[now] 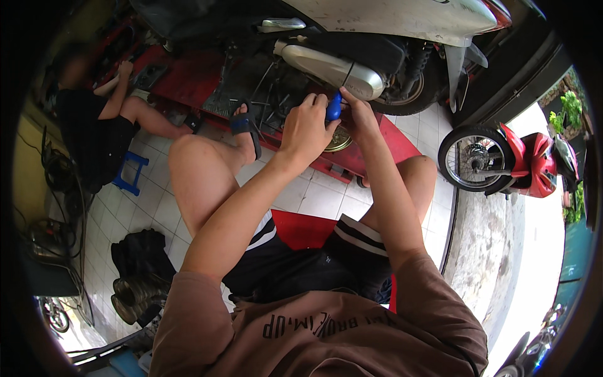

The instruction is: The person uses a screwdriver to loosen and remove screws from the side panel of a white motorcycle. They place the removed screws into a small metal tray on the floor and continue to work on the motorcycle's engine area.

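Note:
Both my hands are raised in front of the motorbike's silver engine cover [333, 66]. Between them is a blue-handled screwdriver [335, 108], its thin dark shaft pointing up across the cover. My left hand [306, 127] curls around the handle's left side, thumb at its lower end. My right hand [362, 118] closes against the handle from the right, a fingertip at its top. The shaft's tip shows against the cover; whether it touches a screw I cannot tell. Below my hands, a round brass-coloured part [340, 141] is partly hidden.
The motorbike stands on a red lift platform [402, 141], with tools lying around its left part. At left, another person [88, 119] sits by a blue stool [132, 171]. A red motorbike [534, 163] stands outside at right. Dark cloth [144, 251] lies on the tiles.

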{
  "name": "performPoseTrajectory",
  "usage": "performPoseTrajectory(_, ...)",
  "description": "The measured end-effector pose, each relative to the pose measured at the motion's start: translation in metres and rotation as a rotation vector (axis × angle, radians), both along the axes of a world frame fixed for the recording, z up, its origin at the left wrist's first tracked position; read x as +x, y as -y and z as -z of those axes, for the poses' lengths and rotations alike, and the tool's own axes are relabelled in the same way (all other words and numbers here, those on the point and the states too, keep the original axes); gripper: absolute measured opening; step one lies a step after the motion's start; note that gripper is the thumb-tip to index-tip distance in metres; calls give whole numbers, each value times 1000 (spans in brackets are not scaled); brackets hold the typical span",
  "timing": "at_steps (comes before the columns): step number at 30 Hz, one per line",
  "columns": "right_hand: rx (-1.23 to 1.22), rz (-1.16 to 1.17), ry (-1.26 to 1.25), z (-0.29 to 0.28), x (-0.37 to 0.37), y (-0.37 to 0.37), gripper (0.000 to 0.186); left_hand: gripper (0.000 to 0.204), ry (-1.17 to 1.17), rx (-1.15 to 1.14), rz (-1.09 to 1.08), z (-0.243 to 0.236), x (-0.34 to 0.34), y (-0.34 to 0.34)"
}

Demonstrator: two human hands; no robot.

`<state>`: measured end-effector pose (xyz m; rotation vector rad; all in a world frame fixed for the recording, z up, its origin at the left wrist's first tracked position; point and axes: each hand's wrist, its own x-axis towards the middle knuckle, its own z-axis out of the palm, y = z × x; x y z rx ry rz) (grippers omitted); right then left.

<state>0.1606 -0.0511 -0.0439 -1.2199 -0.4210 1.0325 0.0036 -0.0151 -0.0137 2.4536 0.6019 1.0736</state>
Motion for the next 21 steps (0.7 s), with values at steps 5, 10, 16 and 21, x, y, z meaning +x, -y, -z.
performPoseTrajectory(5, 156, 64, -58, 12, 8, -5, 19, 33, -33, 162, 46, -5, 3, 7)
performPoseTrajectory(10, 233, 0, -235, -3, -1, -5, 20, 36, 24, -79, -8, -1, 0, 1)
performPoseTrajectory(16, 279, -51, -285, 0, 0, -6, 25, 33, 85, -49, 13, -3, 0, 0)
performPoseTrajectory(21, 193, -106, -206, 3, 6, 1, 24, 22, -32, 120, 44, -7, -3, 0)
